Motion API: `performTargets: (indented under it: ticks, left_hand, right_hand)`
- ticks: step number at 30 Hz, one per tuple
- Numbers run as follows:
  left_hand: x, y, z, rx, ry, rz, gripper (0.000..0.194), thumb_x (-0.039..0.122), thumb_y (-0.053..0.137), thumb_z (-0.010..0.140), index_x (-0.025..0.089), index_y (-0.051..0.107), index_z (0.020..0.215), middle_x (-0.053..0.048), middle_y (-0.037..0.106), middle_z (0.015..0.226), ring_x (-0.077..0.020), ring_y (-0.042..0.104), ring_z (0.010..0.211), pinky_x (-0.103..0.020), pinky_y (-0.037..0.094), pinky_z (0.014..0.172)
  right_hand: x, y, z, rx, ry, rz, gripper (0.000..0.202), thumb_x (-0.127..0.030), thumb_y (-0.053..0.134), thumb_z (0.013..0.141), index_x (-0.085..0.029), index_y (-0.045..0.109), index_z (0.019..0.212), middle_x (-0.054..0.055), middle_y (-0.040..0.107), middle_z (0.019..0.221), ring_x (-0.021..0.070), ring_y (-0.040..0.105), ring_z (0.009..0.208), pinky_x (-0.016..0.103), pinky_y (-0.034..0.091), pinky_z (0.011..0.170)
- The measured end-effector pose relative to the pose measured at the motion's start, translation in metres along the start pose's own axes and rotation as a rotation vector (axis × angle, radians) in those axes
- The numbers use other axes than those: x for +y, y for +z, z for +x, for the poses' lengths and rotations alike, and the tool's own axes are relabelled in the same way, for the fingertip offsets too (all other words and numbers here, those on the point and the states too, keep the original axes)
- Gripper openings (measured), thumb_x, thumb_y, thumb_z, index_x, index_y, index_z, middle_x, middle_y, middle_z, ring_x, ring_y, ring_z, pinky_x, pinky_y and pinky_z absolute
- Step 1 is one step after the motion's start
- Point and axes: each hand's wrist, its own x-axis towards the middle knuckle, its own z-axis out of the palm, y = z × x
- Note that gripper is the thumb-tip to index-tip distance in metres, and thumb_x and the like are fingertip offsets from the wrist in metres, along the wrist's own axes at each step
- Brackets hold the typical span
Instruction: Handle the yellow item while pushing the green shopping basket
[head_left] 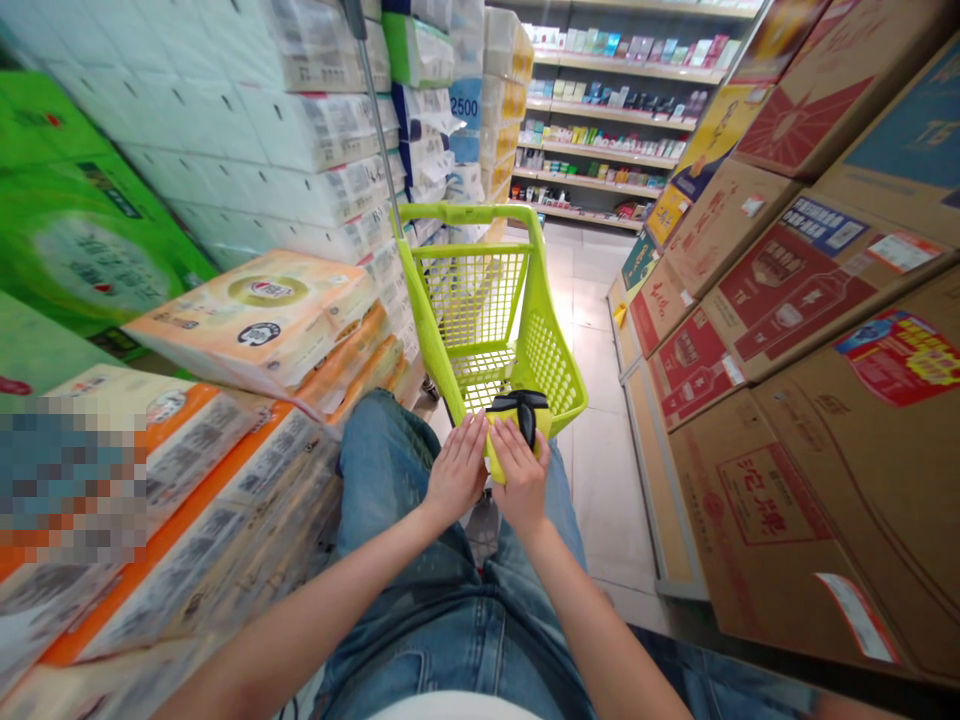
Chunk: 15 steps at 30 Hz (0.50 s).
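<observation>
A yellow and black object [534, 401], whose kind I cannot make out, is at the near end of a lime-green shopping cart [564, 375]. My right hand [517, 470] is closed over its near yellow part, the fingers pointing forward beside a black strip. Close on the left lies my left hand [459, 465], fingers stretched out flat and together. Its fingertips reach the object's left edge; whether they press on it is unclear. Both hands are above my knees. The cart's basket has mesh sides, and a grey pole [376, 110] rises at its far left corner.
Stacked tissue packs [255, 300] crowd the left side. Cardboard cartons [780, 500] are piled along the right. A tiled aisle floor [592, 290] runs ahead to shelves of small boxed goods [607, 145]. A pixelated patch hides part of the left edge.
</observation>
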Motion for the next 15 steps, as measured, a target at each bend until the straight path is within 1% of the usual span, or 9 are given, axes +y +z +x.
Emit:
performTargets:
  ticks: [2, 3, 5, 8, 11, 12, 14, 15]
  left_hand:
    - [-0.001, -0.001, 0.0, -0.002, 0.006, 0.0, 0.083, 0.009, 0.044, 0.088, 0.013, 0.001, 0.159, -0.015, 0.027, 0.162, -0.0272, 0.023, 0.151, -0.047, 0.031, 0.12]
    - [-0.002, -0.002, 0.0, -0.004, 0.011, 0.006, 0.083, 0.009, 0.044, 0.088, 0.013, 0.001, 0.159, -0.015, 0.027, 0.162, -0.027, 0.023, 0.151, -0.047, 0.031, 0.12]
    - [-0.003, -0.003, 0.0, -0.014, 0.026, 0.021, 0.083, 0.008, 0.044, 0.087, 0.012, 0.002, 0.159, -0.015, 0.028, 0.162, -0.0262, 0.023, 0.151, -0.046, 0.03, 0.121]
    - [-0.005, -0.005, 0.0, -0.031, 0.039, 0.043, 0.083, 0.008, 0.044, 0.087, 0.011, 0.003, 0.159, -0.014, 0.029, 0.161, -0.0251, 0.022, 0.151, -0.044, 0.028, 0.121]
    - [-0.005, -0.005, 0.0, -0.039, 0.037, 0.053, 0.082, 0.008, 0.044, 0.087, 0.011, 0.004, 0.159, -0.012, 0.03, 0.161, -0.0245, 0.022, 0.151, -0.043, 0.027, 0.122]
    - [-0.005, -0.005, 0.001, -0.039, 0.037, 0.055, 0.082, 0.008, 0.044, 0.086, 0.011, 0.005, 0.159, -0.012, 0.03, 0.161, -0.0244, 0.022, 0.151, -0.043, 0.027, 0.122]
    - [-0.004, -0.004, 0.001, -0.035, 0.035, 0.057, 0.083, 0.008, 0.045, 0.086, 0.011, 0.006, 0.159, -0.012, 0.031, 0.161, -0.0242, 0.022, 0.151, -0.042, 0.026, 0.122]
    - [-0.003, -0.003, 0.002, -0.033, 0.031, 0.056, 0.083, 0.008, 0.045, 0.086, 0.011, 0.006, 0.159, -0.012, 0.03, 0.161, -0.0242, 0.022, 0.152, -0.042, 0.026, 0.122]
  right_hand:
    - [-0.004, 0.0, 0.002, -0.013, -0.027, 0.012, 0.062, -0.008, 0.042, 0.084, -0.023, 0.048, 0.143, 0.006, 0.062, 0.139, 0.0181, 0.051, 0.135, 0.043, 0.011, 0.122]
    - [-0.002, -0.001, 0.002, -0.023, -0.052, 0.018, 0.061, -0.009, 0.042, 0.084, -0.023, 0.048, 0.144, 0.006, 0.062, 0.139, 0.0179, 0.051, 0.135, 0.043, 0.01, 0.123]
    - [0.013, -0.008, 0.002, -0.049, -0.119, 0.027, 0.062, -0.009, 0.041, 0.084, -0.023, 0.048, 0.143, 0.006, 0.061, 0.14, 0.018, 0.052, 0.135, 0.044, 0.008, 0.123]
    - [0.055, -0.023, 0.0, -0.046, -0.163, -0.005, 0.064, -0.008, 0.041, 0.08, -0.023, 0.05, 0.142, 0.006, 0.062, 0.139, 0.0194, 0.054, 0.133, 0.045, 0.009, 0.123]
    - [0.105, -0.04, 0.001, 0.023, -0.083, -0.067, 0.065, -0.005, 0.041, 0.077, -0.024, 0.054, 0.138, 0.006, 0.064, 0.136, 0.0201, 0.057, 0.13, 0.045, 0.013, 0.121]
    - [0.119, -0.044, 0.002, 0.038, -0.051, -0.081, 0.065, -0.005, 0.041, 0.076, -0.025, 0.056, 0.136, 0.006, 0.064, 0.136, 0.0201, 0.057, 0.13, 0.044, 0.015, 0.121]
    - [0.134, -0.048, 0.005, 0.057, 0.002, -0.102, 0.065, -0.004, 0.042, 0.075, -0.026, 0.058, 0.134, 0.005, 0.065, 0.135, 0.0203, 0.058, 0.129, 0.044, 0.017, 0.12]
    - [0.134, -0.047, 0.006, 0.072, 0.025, -0.115, 0.065, -0.003, 0.042, 0.074, -0.026, 0.058, 0.133, 0.005, 0.065, 0.135, 0.0209, 0.058, 0.129, 0.045, 0.018, 0.119]
